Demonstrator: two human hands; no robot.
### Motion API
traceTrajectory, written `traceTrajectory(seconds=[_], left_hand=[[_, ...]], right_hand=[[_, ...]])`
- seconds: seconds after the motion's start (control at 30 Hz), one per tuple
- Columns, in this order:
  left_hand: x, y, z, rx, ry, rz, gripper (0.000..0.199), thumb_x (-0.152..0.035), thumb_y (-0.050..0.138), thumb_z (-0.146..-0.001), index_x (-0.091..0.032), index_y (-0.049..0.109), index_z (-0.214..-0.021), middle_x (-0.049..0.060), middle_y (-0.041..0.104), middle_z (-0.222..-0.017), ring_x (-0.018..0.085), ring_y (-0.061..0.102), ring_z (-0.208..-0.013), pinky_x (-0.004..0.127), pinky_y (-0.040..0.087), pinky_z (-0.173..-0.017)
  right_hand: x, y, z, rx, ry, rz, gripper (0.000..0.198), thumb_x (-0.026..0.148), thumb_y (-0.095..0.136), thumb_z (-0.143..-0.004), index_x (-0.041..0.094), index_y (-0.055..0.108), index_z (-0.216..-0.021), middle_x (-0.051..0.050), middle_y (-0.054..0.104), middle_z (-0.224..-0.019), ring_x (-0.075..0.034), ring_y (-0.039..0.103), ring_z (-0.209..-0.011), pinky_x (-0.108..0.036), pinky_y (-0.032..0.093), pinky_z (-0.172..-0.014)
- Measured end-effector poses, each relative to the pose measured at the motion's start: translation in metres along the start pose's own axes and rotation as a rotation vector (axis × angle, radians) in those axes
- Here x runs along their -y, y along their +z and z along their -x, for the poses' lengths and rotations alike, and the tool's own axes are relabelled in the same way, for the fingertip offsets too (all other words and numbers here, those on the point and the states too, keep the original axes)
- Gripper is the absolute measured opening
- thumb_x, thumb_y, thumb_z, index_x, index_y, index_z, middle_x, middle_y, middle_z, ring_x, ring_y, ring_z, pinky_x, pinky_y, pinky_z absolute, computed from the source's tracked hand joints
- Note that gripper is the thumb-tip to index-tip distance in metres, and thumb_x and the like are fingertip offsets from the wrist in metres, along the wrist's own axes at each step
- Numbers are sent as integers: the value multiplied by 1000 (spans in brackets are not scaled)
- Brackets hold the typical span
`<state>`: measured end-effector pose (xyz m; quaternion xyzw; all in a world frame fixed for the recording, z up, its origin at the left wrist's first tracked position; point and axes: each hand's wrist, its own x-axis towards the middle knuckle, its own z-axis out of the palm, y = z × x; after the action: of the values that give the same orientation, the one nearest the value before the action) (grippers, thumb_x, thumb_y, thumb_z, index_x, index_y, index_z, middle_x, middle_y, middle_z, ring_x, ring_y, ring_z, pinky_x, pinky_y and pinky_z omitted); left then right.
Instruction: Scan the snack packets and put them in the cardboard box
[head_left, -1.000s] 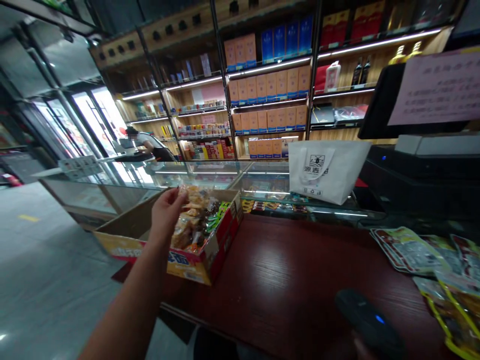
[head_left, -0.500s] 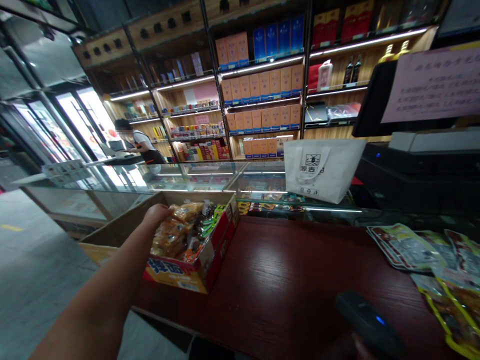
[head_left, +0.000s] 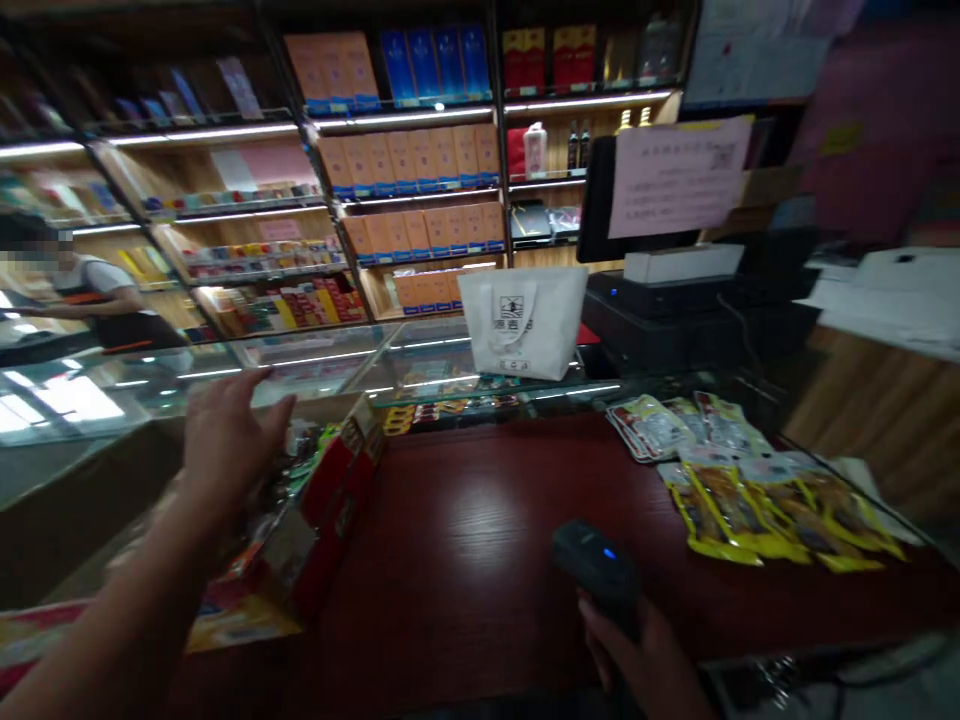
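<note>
My left hand (head_left: 229,435) is raised over the open cardboard box (head_left: 330,530), thumb and fingers apart, with nothing seen in it. Inside the box lie packaged snacks (head_left: 300,455) in clear and green wrapping, partly hidden behind my hand and forearm. Low in the view, my right hand (head_left: 626,640) is wrapped round the handle of a dark barcode scanner (head_left: 596,565) with a blue light, held above the dark red wooden counter (head_left: 457,600).
Right of the scanner lie yellow-edged food packets (head_left: 772,505) and flat pale packets (head_left: 675,425). A white tote bag (head_left: 525,325) stands on the glass display case (head_left: 360,360). Behind are a monitor (head_left: 600,200) with a pink notice and stocked shelves. A person (head_left: 105,290) stands far left.
My view has turned right, bringing more packets and the counter's right side into sight. My left hand has come up off the wrapped snacks and its fingers have spread. The scanner stays in my right hand.
</note>
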<state>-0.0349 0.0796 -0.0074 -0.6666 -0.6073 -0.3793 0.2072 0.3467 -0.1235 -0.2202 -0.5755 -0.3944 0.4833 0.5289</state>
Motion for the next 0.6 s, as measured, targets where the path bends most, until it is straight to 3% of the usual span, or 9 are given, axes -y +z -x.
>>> traceTrajectory(seconds=[0.1,0.2,0.3,0.47,0.53,0.6], left_hand=[[-78,27,23,-4,204,277,43,-50,57,-85,-24,68,-117,8,67,-127,32,56,-125,50,37,-112],[-153,66,60,200,257,587,35,-47,63,-82,-25,72,-108,10,70,-121,32,61,-118,48,42,-108],[-219,111,104,477,185,831,28,-43,65,-79,-26,74,-99,10,74,-109,30,66,-107,46,48,-101],[-317,169,172,968,-31,1101,30,-42,64,-77,-20,75,-95,10,75,-90,24,69,-75,35,54,-69],[-352,182,186,1065,-43,1136,31,-40,61,-80,-18,74,-98,9,75,-88,23,68,-75,33,53,-66],[-382,191,190,1046,32,1007,31,-37,59,-83,-18,74,-102,9,75,-95,23,69,-84,32,52,-75]], right_hand=[[2,0,-2,-42,-9,-90,54,70,72,-72,16,65,-74,1,60,-55,-12,51,-42,-23,42,-42],[3,-5,3,-135,-65,-156,54,70,72,-73,16,65,-73,3,58,-52,-11,49,-41,-23,41,-42],[5,-17,14,-257,-115,-162,52,69,71,-75,18,63,-67,2,57,-49,-12,50,-43,-23,42,-43],[12,-50,32,-484,-129,-160,51,69,72,-75,20,63,-66,3,56,-47,-14,54,-44,-25,48,-49],[14,-65,37,-489,-179,-146,51,67,68,-80,20,62,-62,3,56,-47,-14,55,-45,-25,47,-51],[15,-78,40,-488,-213,-136,52,66,65,-83,20,61,-59,3,55,-47,-14,53,-44,-26,46,-52]])
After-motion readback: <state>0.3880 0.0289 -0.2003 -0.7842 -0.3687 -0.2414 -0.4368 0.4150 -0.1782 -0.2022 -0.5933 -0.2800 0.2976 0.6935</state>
